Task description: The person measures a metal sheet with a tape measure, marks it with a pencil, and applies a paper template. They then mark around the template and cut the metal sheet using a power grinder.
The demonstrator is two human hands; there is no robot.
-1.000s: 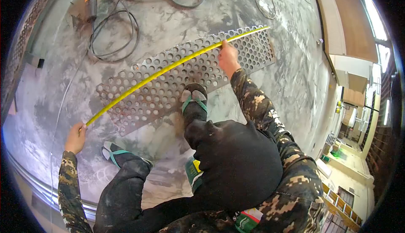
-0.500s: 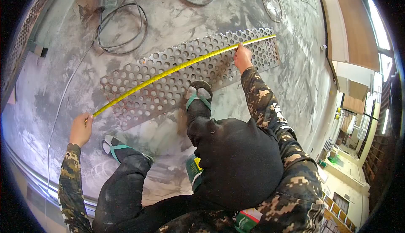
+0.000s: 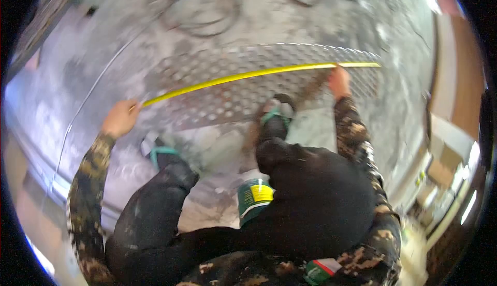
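Note:
A long perforated metal sheet (image 3: pixel 228 99) with round holes lies on the grey floor. A yellow measuring tape (image 3: pixel 233 78) stretches lengthwise across it, bowing slightly. My left hand (image 3: pixel 121 118) is closed on the tape's left end, just beyond the sheet's left edge. Towards the right end of the sheet, my right hand (image 3: pixel 339 82) pinches the tape, and a short length of it runs on past the fingers. My sandalled right foot (image 3: pixel 278 109) is at the sheet's near edge. Motion blur hides the tape's markings.
Coiled dark cable (image 3: pixel 207 14) lies on the floor beyond the sheet. A thin pale cord (image 3: pixel 98 81) runs down the left side. Between my legs stands a green tub (image 3: pixel 253 200) with a yellow label. Panels and boxes (image 3: pixel 448 149) line the right side.
My view has turned, so the sheet lies more level and further right in it. Both hands keep hold of the tape, which still spans the sheet. The orange-ended tool has left the view.

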